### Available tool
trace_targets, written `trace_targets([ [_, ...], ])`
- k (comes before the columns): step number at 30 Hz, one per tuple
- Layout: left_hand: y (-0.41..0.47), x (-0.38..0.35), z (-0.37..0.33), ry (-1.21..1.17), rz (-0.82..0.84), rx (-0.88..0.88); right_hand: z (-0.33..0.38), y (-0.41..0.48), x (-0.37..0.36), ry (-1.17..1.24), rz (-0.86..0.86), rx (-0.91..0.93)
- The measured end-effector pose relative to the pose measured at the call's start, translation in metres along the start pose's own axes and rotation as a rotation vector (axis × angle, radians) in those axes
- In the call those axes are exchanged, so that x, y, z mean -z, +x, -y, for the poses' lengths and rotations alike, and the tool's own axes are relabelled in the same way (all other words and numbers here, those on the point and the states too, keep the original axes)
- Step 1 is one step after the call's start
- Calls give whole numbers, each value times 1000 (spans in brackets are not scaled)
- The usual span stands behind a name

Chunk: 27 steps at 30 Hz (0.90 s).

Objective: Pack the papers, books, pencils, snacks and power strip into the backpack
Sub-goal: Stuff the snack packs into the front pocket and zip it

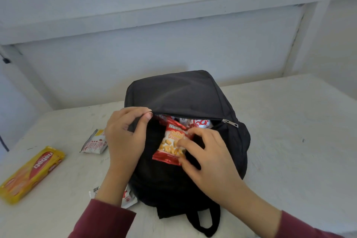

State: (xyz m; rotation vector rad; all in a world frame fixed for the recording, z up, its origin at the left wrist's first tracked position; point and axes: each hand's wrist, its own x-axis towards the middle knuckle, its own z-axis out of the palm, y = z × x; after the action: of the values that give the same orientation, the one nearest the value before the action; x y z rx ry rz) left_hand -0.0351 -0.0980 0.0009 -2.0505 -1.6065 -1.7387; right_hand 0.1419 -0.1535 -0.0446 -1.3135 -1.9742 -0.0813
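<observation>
A black backpack (185, 98) lies on the white table with its front pocket unzipped. My left hand (125, 137) pinches the left edge of the pocket opening and holds it apart. My right hand (208, 158) grips a red and orange snack packet (170, 145) whose top end is inside the pocket. More red and white wrappers (199, 123) show inside the opening. The zipper pull (230, 122) sits at the pocket's right end.
A long yellow biscuit pack (32, 174) lies at the left of the table (289, 141). A white and red snack pouch (94, 143) sits by my left hand, and another white packet (127, 197) peeks from under my left forearm. A wall stands behind the backpack.
</observation>
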Motion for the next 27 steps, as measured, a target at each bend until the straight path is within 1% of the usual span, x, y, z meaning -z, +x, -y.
trace_targets([
  [2, 0, 0, -2, -3, -8, -2, 0, 9, -6, -54, -64, -10],
  [4, 0, 0, -3, 4, -12, -2, 1, 20, -13, -69, -74, -12],
  [7, 0, 0, -3, 0, -14, 11, 4, 33, -22, -110, -5, -44],
  [9, 0, 0, -3, 2, -12, 16, 10, 31, -24, -146, 72, -101],
  [11, 0, 1, -3, 5, -6, 12, 20, 23, -20, -170, 108, -132],
  [13, -2, 1, -1, 7, 2, 7, 29, 12, -12, -118, 95, -90],
  [15, -5, 0, 1, 3, -1, 1, 33, 5, -6, -12, 72, 10],
  [17, -7, 0, 3, -6, -4, -2, 31, 4, -6, 43, 103, 83],
  [19, -9, -1, 4, -23, -8, 3, 28, 6, -12, 2, 196, 89],
  [22, -8, -1, 4, -44, -13, 6, 21, 13, -22, -41, 327, 40],
  [24, -7, -1, 4, -52, -5, 7, 17, 19, -28, -35, 335, 23],
  [27, -9, 0, 8, -57, 53, 29, 22, 22, -26, 16, 246, 41],
])
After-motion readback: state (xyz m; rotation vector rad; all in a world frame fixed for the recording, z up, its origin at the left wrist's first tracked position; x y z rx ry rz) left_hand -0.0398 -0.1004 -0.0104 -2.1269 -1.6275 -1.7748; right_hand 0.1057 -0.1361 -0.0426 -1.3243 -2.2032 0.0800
